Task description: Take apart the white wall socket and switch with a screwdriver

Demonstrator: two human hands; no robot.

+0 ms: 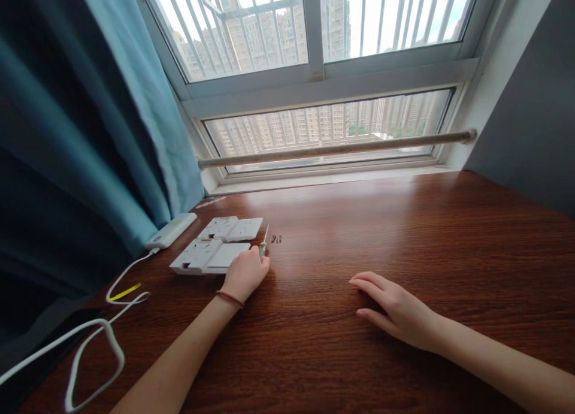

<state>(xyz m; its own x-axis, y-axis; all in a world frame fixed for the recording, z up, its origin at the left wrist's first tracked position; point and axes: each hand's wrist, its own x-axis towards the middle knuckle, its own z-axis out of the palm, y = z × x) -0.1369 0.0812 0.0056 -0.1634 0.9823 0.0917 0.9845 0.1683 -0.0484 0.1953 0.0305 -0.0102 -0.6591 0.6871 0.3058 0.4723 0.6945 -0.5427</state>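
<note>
My left hand (246, 271) is closed on a small screwdriver (263, 246), whose thin shaft points away from me. It is beside the front one of two white plastic panels (191, 258); the other white panel (220, 227) lies just behind. Several small dark screws (276, 239) lie on the wooden surface to the right of the screwdriver's tip. Over the brown surface to the right, my right hand (398, 309) has its thumb and fingers apart and holds nothing.
At the left are a white power bank (173, 230), a looped white cable (117, 342) and a yellow strip (126, 292). A blue curtain (135, 114) hangs there. Behind the wooden surface (314, 342), a rail (336, 151) crosses the window.
</note>
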